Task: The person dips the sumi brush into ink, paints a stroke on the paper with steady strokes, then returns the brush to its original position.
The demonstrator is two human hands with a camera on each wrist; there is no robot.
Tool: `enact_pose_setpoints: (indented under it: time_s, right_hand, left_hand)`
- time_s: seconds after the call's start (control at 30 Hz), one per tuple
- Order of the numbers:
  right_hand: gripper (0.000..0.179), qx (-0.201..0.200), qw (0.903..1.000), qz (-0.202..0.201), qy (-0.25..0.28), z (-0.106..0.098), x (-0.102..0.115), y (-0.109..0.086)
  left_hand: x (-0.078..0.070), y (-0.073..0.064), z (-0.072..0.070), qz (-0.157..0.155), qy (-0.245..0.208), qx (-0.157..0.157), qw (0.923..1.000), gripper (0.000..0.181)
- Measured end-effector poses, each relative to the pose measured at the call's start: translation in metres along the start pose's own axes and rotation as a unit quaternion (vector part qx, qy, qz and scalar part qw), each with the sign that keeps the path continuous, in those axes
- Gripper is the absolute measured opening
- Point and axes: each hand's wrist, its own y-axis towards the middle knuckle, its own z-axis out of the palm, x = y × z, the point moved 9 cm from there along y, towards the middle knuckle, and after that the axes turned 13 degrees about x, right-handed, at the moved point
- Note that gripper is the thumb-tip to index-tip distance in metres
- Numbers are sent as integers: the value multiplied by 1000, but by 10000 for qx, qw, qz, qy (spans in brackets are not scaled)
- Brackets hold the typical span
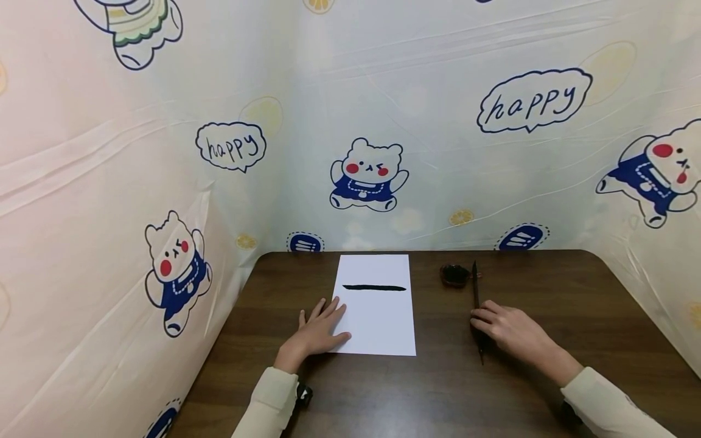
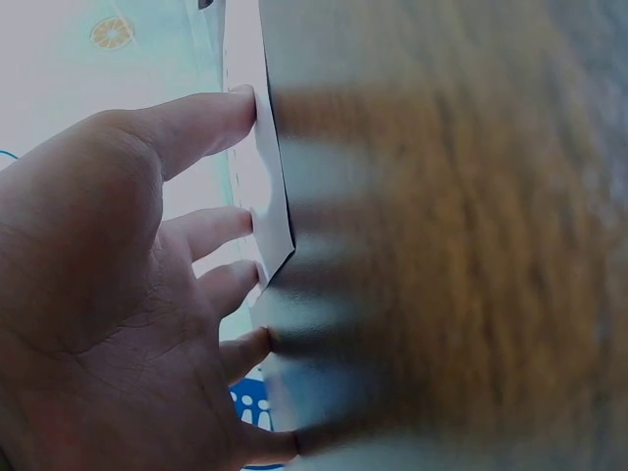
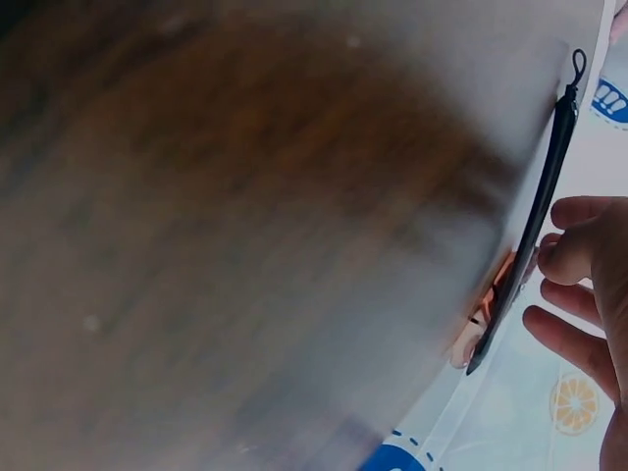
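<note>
A sheet of white paper [image 1: 378,322] bearing one thick black horizontal stroke [image 1: 375,288] lies on the table. At its left edge my left hand [image 1: 317,331] rests with fingers spread; thumb and some fingertips touch the paper, while the others reach the table. To the right is a dark writing brush [image 3: 549,186] with a hanging loop at one end. My right hand [image 1: 509,331] is at the brush's middle, its fingers loosely bent beside the shaft and not wrapped round it in the right wrist view. The brush's far end lies beside a small dark ink dish [image 1: 454,275].
The brown wooden table [image 1: 372,395] has its back edge against a pale curtain [image 1: 432,152] printed with cartoon bears and "happy" bubbles. More of the curtain hangs along the left and right sides. A black band [image 1: 303,394] sits at my left wrist.
</note>
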Motion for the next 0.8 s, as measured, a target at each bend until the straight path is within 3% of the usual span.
enact_pose_setpoints:
  time_s: [0.1,0.13,0.2,0.23,0.33,0.37,0.5,0.53,0.57,0.63,0.73,0.8]
  right_hand:
    - [23,75,10000,44,-20,1,-1,0]
    - [21,121,9999,69,-38,1,-2,0]
    - [41,201,9997,115,-69,1,-3,0]
    - [41,204,9997,141,-83,1,-4,0]
    - [22,192,9997,152,-101,-1,-5,0]
    - [24,159,9997,151,-94,-1,-5,-1]
    - [70,-5,9998,166,-110,-3,-5,-2]
    - [72,-39,9998,187,-106,-3,-6,-2]
    - [61,-38,9997,208,-80,-3,-6,-2]
    - [56,-37,9997,240,-91,-4,-7,-2]
    - [23,-21,9995,295,-83,-6,-10,-3]
    - [22,-59,9993,350,-93,-9,-13,-3]
  left_hand:
    - [0,0,0,-3,9,-11,10000,75]
    - [0,0,0,-4,16,-18,10000,75]
    - [-1,-1,0,-8,23,-25,10000,74]
    - [-1,0,0,0,12,-27,10000,74]
    - [-2,0,-1,21,-40,-39,10000,74]
    - [-2,0,-1,24,-50,-36,10000,74]
    - [-2,0,-1,32,-72,-37,10000,74]
    - [-2,0,-1,30,-64,-37,10000,74]
    - [-2,0,0,28,-52,-37,10000,74]
    - [-2,1,0,29,-44,-48,10000,74]
    - [-1,1,0,40,-73,-55,10000,75]
    - [0,2,0,43,-109,-39,9999,75]
